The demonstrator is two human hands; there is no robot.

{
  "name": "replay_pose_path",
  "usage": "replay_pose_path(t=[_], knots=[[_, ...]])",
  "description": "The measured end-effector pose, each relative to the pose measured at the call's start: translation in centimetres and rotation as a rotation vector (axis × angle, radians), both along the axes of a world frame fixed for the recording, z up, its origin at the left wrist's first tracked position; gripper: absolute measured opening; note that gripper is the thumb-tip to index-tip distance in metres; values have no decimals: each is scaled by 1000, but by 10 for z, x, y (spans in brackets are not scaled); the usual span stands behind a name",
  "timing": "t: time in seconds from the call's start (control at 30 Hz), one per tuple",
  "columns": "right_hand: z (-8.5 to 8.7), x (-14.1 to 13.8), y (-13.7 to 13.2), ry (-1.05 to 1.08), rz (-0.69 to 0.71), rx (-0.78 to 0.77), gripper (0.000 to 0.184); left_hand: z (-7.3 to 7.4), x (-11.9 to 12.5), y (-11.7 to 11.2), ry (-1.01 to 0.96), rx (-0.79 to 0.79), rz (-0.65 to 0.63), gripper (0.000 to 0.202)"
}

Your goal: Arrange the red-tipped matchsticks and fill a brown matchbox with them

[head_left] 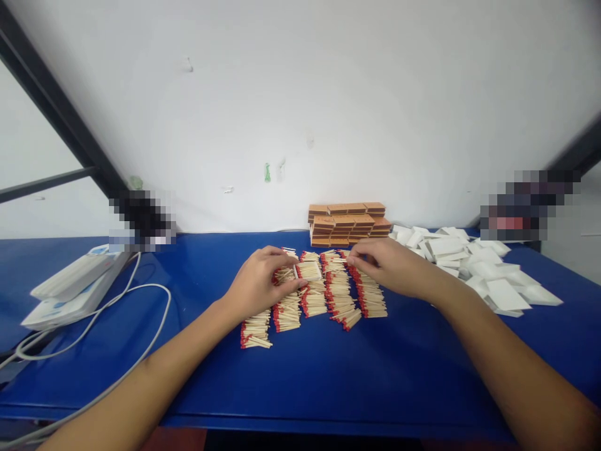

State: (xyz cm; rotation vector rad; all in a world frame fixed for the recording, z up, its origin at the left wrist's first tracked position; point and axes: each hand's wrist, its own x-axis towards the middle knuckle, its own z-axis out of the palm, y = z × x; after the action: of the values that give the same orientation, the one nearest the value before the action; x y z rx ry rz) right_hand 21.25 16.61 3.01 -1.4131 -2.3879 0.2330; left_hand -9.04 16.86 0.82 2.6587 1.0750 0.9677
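Note:
My left hand (260,279) is closed on a small white matchbox tray (320,270), thumb at the near side and fingers at the far side. Loose matches (308,270) lie inside this tray. Just right of it, my right hand (382,260) pinches what looks like a match (344,260) between thumb and forefinger. Beneath and around both hands, red-headed matches (339,291) lie in several rough columns on the blue table (300,382). My left fingers partly cover the columns on the left.
Brown matchboxes (347,222) are stacked against the white wall (300,113). To the right is a heap of white folded paper pieces (483,263). White packages (70,282) and a looping white cable (162,313) lie at the left. Dark metal bars (61,94) slant at both sides.

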Motion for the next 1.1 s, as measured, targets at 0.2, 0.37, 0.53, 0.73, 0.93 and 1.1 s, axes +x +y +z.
replay_pose_path(t=[0.2,0.37,0.53,0.73,0.93,1.1], knots=[[2,-2,-1,38,-7,2,30,1,1,-2,-8,-8,-14,37],[3,-16,-10,249,59,55,28,2,4,-4,-59,-64,-15,34],[-6,-34,-18,231,150,128,23,2,7,-7,-87,-61,-38,34],[-16,-41,-19,170,168,207,21,3,7,-9,-94,-62,-32,34],[-10,-35,-16,204,85,199,24,4,6,-8,-82,-65,-12,35],[-12,-15,2,68,16,122,18,4,2,-3,-74,-33,12,33]])
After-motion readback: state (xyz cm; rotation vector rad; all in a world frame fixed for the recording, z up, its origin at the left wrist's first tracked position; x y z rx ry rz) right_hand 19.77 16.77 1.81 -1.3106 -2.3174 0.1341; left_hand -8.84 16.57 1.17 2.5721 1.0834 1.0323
